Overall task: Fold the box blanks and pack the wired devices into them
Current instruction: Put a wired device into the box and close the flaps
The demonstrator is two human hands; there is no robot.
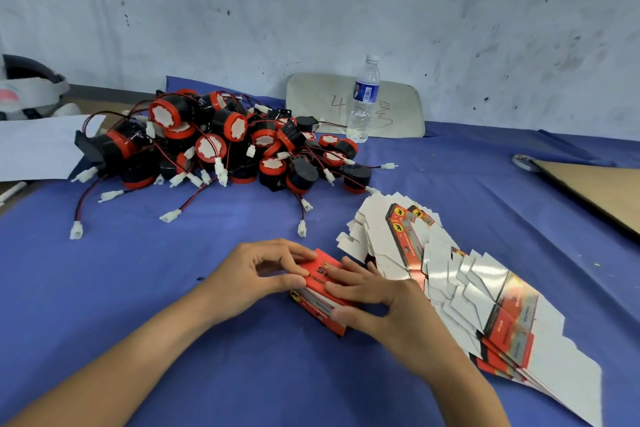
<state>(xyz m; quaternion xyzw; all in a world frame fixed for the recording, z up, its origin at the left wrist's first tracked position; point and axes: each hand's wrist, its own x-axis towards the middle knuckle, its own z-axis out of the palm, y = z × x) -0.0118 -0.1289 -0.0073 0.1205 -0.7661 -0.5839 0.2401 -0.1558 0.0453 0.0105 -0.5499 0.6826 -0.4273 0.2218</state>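
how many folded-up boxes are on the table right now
1. The red box lies on the blue cloth, held between the left hand and right hand. The box blanks fanned out to its right are all flat; none looks folded.

Scuffed white wall, blue-covered table, pale chair back behind

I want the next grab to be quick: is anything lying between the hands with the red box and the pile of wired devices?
Nothing visible: only bare blue cloth lies between the red cardboard box and the black-and-red wired devices. The fanned white box blanks lie off to the right.
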